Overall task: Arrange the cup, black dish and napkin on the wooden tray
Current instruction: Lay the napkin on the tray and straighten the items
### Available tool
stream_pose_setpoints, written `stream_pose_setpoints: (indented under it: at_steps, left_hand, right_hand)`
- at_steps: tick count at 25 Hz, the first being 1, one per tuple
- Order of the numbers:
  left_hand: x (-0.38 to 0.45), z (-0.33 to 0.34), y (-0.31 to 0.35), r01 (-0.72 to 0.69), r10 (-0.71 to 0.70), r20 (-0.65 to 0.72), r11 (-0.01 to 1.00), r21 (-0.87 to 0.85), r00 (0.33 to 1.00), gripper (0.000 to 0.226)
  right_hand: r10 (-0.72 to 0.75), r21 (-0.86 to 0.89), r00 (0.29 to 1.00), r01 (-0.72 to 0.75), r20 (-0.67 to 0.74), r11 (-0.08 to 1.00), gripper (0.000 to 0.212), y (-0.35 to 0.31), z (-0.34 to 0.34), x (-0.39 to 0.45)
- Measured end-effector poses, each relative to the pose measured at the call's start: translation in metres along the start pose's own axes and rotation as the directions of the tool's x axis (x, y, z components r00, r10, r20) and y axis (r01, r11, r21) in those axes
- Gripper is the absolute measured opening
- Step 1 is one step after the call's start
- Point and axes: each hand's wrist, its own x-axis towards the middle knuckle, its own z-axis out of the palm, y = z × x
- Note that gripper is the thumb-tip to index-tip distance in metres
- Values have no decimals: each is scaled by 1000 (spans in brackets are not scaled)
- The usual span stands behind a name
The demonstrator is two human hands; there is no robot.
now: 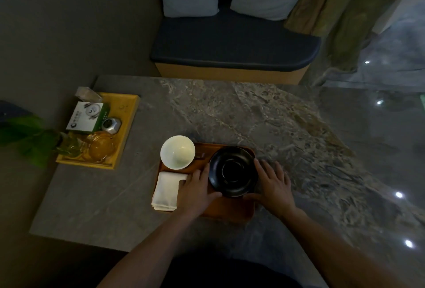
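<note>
The wooden tray (226, 209) lies on the stone table in front of me. A round black dish (232, 170) sits on its right half. My left hand (195, 190) cups the dish's left rim, thumb under the near edge, and my right hand (272, 184) cups its right rim. A white cup (177, 155) stands at the tray's far left corner, overhanging the edge. The folded white napkin (166, 191) lies at the near left of the tray, partly under my left hand.
A yellow tray (128, 113) at the table's left edge holds a white and green box, a metal tin and amber glassware. A leafy plant (30, 137) sits left of it. A cushioned bench (232, 44) stands beyond the table (287, 126).
</note>
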Motion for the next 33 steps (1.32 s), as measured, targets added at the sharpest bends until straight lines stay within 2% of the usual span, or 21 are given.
stream_pose_setpoints:
  at_steps: [11, 21, 29, 33]
  left_hand:
    - [-5, -1, -3, 3, -3, -7, 1000, -28, 1000, 93]
    - [-11, 5, -10, 3, -3, -31, 1000, 17, 1000, 95]
    - [-20, 4, -24, 2, -2, 4, 1000, 26, 1000, 96]
    - [-21, 5, -26, -5, 5, 7, 1000, 10, 1000, 96]
  right_hand:
    - [63, 104, 998, -61, -12, 993, 107, -5, 8, -17]
    - [66, 73, 998, -65, -11, 995, 103, -12, 9, -27]
    - [53, 107, 999, -52, -9, 993, 91, -7, 24, -40]
    - [57, 114, 998, -54, -20, 992, 92, -8, 26, -43]
